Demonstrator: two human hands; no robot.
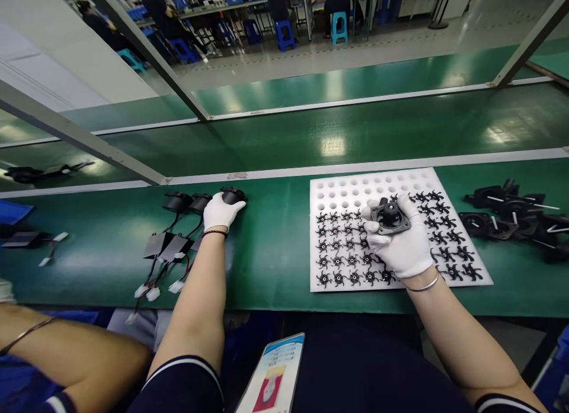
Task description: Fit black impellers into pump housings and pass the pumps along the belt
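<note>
- Left hand (221, 213): closed on black cylinder (233, 195) near far edge of desk (275, 241); gentle lifting should spare wires (188, 266).
- Right hand (406, 247): grips black housing (390, 216) over white tray (314, 241); best kept level.

Across a gray floor (400, 48), people (276, 4) sit on blue and turquoise stools (284, 30); nearer, slanted metal posts (149, 51) meet a white rail (311, 106).

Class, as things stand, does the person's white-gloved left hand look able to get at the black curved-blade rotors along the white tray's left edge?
Probably yes: nothing visible stands between the white-gloved left hand and the black rotors, though it would likely first release the round black part it grasps.
</note>
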